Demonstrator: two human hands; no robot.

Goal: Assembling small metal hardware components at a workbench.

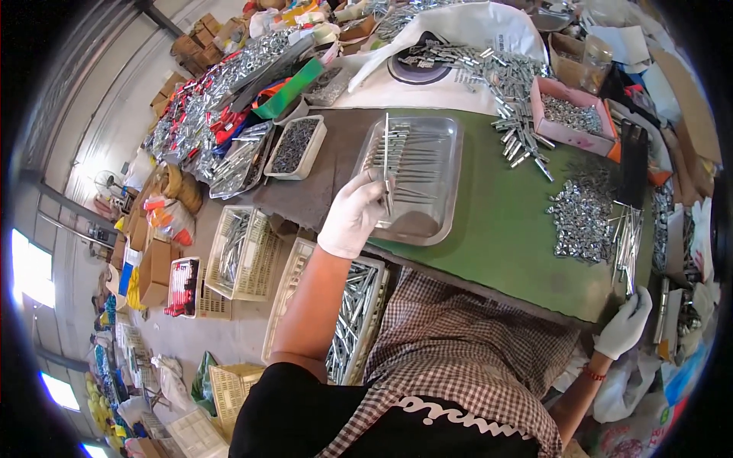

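Observation:
My left hand (355, 215), in a white glove, pinches a thin metal rod (387, 145) with a thicker lower part and holds it over a clear rectangular tray (452, 179). In that tray several similar metal rods (416, 159) lie side by side, their thin ends pointing right. My right hand (624, 327), also gloved in white, is at the table's right front edge with its fingers extended and apart. Its fingertips are by the lower ends of a bundle of thin metal rods (628, 248); whether they touch is unclear.
Small metal fittings (580, 217) lie heaped on the green tabletop (504, 252). A pink box (573, 114) of small parts and loose metal cylinders (519, 130) are farther back. Left of the tray is a white bin (298, 149) of dark screws. Crates (243, 252) of metal parts stand below, left.

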